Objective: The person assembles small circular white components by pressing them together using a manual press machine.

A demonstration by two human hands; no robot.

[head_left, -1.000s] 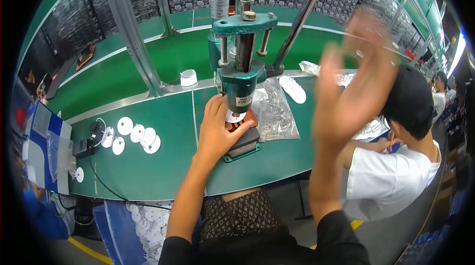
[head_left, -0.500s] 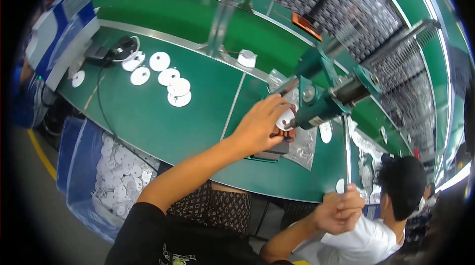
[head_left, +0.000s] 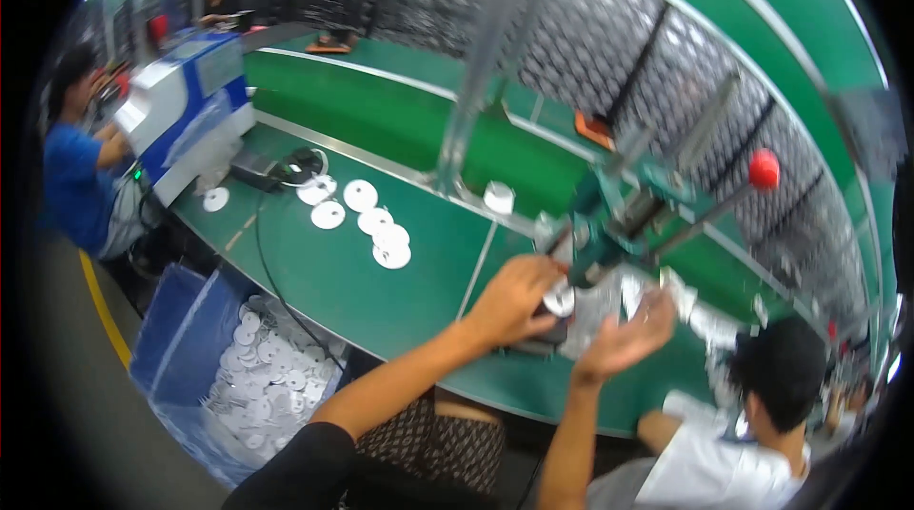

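Observation:
My left hand (head_left: 519, 302) reaches under a green lever press (head_left: 592, 248). Its thumb and fingers close round a white round disc (head_left: 560, 300) with a hole, which sits at the press's fixture; the fingertips are partly hidden. To the right, my right hand (head_left: 630, 337) is raised off the press with its fingers stretched out, slightly smeared, and nothing in it. The press lever points up and to the right, ending in a red ball knob (head_left: 764, 169). Clear plastic bags (head_left: 592, 315) lie behind and beside the fixture.
Several white discs (head_left: 391, 255) lie on the green table (head_left: 433, 296), with a white spool-like piece (head_left: 499, 197) at its back edge. A blue lined bin (head_left: 181, 320) of discs stands below left. A black cable (head_left: 262, 253) crosses the edge. A person in white (head_left: 724, 467) sits close right.
My right hand has let go of the lever and moved up and left toward the press. The lever has swung up. My left hand stays at the disc. The view has shifted.

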